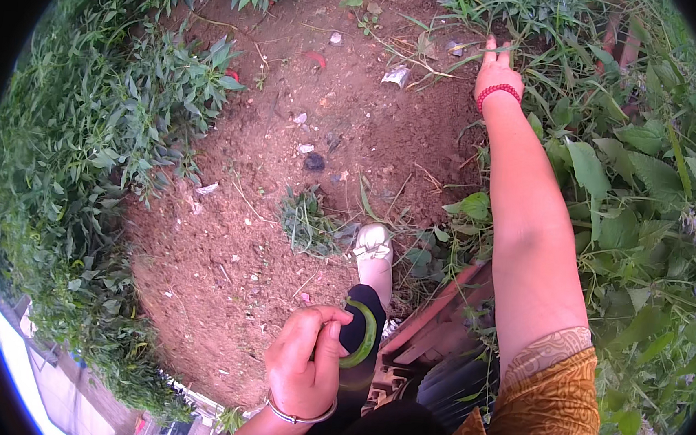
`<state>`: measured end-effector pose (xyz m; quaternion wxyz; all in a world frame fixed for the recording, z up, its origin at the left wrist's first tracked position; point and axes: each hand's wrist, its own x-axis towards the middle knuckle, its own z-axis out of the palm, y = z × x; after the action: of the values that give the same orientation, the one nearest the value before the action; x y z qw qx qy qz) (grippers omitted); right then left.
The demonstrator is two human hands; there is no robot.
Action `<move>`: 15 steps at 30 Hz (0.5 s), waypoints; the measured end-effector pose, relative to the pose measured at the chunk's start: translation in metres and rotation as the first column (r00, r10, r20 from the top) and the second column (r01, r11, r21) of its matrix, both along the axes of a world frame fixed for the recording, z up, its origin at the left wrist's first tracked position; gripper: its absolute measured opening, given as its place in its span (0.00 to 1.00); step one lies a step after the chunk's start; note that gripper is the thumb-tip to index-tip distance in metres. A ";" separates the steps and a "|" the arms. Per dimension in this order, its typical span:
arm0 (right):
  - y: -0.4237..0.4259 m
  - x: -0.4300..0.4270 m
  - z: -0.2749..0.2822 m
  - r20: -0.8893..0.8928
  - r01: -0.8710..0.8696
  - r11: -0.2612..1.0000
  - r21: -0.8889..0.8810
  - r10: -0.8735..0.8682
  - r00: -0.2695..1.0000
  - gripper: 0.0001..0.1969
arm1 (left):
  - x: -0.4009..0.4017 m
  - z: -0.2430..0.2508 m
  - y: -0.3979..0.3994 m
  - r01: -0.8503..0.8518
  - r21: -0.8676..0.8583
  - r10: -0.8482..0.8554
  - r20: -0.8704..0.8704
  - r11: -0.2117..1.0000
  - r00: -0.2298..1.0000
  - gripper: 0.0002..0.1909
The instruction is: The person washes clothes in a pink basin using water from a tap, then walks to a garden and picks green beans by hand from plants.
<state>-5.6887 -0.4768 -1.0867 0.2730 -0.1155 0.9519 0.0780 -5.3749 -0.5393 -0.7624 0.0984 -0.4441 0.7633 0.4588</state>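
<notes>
My left hand (306, 355), with a metal bangle at the wrist, pinches a curved green chili pepper (368, 332) between thumb and forefinger. The pepper arcs in front of my dark trouser leg. Stretched far forward, my right hand (499, 76) wears a red bead bracelet (499, 96). Its fingertips reach among long grass blades (528, 32) at the edge of the soil. Two fingers point away from me, and a blade crosses them. Whether they grip anything is hidden. The thumb cannot be made out.
Leafy pepper plants (143, 97) line the left, with a red pepper (231, 74) among them. Another red pepper (315, 60) lies on bare soil (253, 173) near silvery scraps (396, 75). A grass clump (311, 221) lies beside my pale shoe (374, 244). Broad-leaved plants (639, 179) crowd the right, and a reddish edge (432, 310) runs below.
</notes>
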 end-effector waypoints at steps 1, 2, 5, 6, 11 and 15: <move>0.002 -0.002 -0.002 0.047 0.104 0.994 -0.020 -0.103 0.994 0.47 | 0.001 0.003 -0.001 0.000 0.030 0.000 0.010 1.000 1.000 0.05; 0.007 -0.003 -0.005 0.067 0.187 0.982 -0.038 -0.184 0.981 0.52 | 0.004 0.004 -0.003 0.010 0.028 -0.010 0.003 1.000 1.000 0.05; 0.029 -0.022 -0.033 0.035 0.190 0.972 -0.139 -0.187 0.982 0.38 | 0.004 0.003 -0.002 -0.006 0.046 0.006 -0.001 0.999 1.000 0.05; 0.030 -0.019 -0.040 0.061 0.224 0.968 -0.109 -0.219 0.974 0.34 | 0.003 0.003 -0.002 -0.009 0.043 0.009 -0.004 0.999 1.000 0.05; 0.032 -0.013 -0.024 0.200 0.145 0.987 -0.071 -0.128 0.971 0.20 | 0.006 0.007 0.005 0.004 0.001 -0.004 -0.012 1.000 1.000 0.04; 0.049 -0.009 -0.014 0.184 0.000 0.997 -0.073 0.013 0.983 0.18 | 0.008 0.011 0.013 -0.009 0.034 0.011 -0.040 0.999 0.999 0.04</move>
<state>-5.6978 -0.4282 -1.1010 0.3552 -0.1353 0.9243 0.0333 -5.3665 -0.5260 -0.7518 0.0884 -0.4369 0.7551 0.4808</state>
